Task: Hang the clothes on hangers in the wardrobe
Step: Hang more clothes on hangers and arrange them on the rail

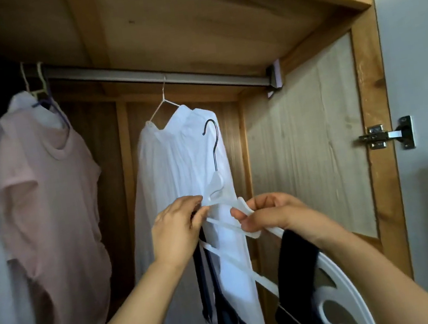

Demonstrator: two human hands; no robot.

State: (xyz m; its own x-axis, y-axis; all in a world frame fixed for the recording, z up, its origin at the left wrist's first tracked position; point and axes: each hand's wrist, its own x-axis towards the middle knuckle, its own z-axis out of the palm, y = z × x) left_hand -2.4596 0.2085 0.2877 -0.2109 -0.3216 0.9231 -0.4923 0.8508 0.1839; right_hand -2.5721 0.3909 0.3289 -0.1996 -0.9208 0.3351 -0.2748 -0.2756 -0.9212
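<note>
Gripping a white hanger [218, 189] (dark hook up at twelve o'clock), the left hand [178, 228] and right hand [268, 214] pinch it, a dark garment [231, 323] dangling toward six o'clock.

A metal door hinge [388, 135] beside a grey wall [422, 75].

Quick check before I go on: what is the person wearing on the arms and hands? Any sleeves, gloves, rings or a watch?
Nothing that shows. The left hand and right hand are bare, with no gloves, and no ring or watch is visible. Both forearms are uncovered down to the bottom edge of the picture, so any sleeve ends out of view.
</note>
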